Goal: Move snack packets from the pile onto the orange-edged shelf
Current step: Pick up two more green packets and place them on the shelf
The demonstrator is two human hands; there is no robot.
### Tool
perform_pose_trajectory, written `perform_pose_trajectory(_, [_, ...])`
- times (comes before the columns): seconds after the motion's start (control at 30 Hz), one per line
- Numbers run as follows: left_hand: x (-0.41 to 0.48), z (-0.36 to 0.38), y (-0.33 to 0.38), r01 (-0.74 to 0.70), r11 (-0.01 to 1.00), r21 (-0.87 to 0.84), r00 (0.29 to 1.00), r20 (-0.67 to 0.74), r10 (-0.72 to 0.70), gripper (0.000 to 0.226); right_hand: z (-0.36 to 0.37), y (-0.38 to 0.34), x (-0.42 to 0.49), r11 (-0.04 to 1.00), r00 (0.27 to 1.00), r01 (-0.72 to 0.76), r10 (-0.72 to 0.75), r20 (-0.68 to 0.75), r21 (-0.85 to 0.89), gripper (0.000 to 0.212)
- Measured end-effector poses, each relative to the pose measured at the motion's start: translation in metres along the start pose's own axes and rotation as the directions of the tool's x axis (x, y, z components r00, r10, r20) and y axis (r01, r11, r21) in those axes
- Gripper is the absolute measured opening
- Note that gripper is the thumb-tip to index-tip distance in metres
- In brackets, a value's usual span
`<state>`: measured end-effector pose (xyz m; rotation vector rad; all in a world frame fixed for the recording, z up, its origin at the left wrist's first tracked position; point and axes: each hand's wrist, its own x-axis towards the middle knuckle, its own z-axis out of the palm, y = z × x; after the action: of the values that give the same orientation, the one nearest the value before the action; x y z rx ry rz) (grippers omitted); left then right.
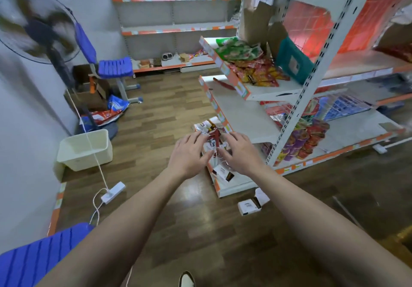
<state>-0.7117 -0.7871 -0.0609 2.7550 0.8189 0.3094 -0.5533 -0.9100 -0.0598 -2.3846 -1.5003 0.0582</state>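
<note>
Since the left hand point(189, 152) and right hand point(242, 151) press straight, unclenched fingers against the snack packets point(213, 138) heaped between their fingertips, loose packets may spill before reaching the orange-edged shelf point(240, 112) just beyond them.

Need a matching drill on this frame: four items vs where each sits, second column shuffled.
Items:
1 green packets
2 cream tub
3 power strip
4 small white box

Places:
A floor, between the forearms
B floor by the left wall, below the fan
C far end of an orange-edged shelf, beside red and yellow packets
D floor, with the white cord plugged into it

Pairs: 1-C, 2-B, 3-D, 4-A
</note>
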Motion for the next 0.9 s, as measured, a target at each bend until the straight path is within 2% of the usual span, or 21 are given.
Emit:
perform_pose_trajectory(0.2, [0.098,-0.017,-0.048,-0.029,1.000,-0.013,1.000,0.001,0.029,0.078,0.007,0.000,0.100,0.998,0.998,-0.053,0.054,-0.035,0.022,0.058])
perform_pose_trajectory(0.4, [0.192,-0.013,-0.092,-0.040,0.999,-0.010,0.999,0.000,0.040,0.073,0.020,0.013,0.199,1.000,0.994,-0.027,0.026,-0.102,-0.009,0.054])
perform_pose_trajectory(0.53, [0.267,-0.011,-0.120,-0.052,0.999,0.010,0.999,-0.015,0.052,0.058,0.022,0.030,0.276,1.000,0.985,-0.008,0.009,-0.171,0.006,0.054])
perform_pose_trajectory(0.7, [0.356,-0.016,-0.150,-0.030,0.999,0.014,0.999,-0.021,0.030,0.058,0.014,0.054,0.377,1.000,0.989,0.001,-0.001,-0.147,-0.003,0.060])
perform_pose_trajectory(0.83, [0.420,-0.019,-0.167,-0.021,1.000,-0.008,0.999,-0.028,0.021,0.058,0.009,0.075,0.451,1.000,0.979,0.005,-0.009,-0.203,-0.022,0.051])
perform_pose_trajectory(0.9, [0.449,-0.018,-0.173,-0.030,0.999,-0.013,0.999,-0.025,0.030,0.057,0.008,0.085,0.478,0.998,0.982,-0.035,0.024,-0.186,-0.056,0.050])
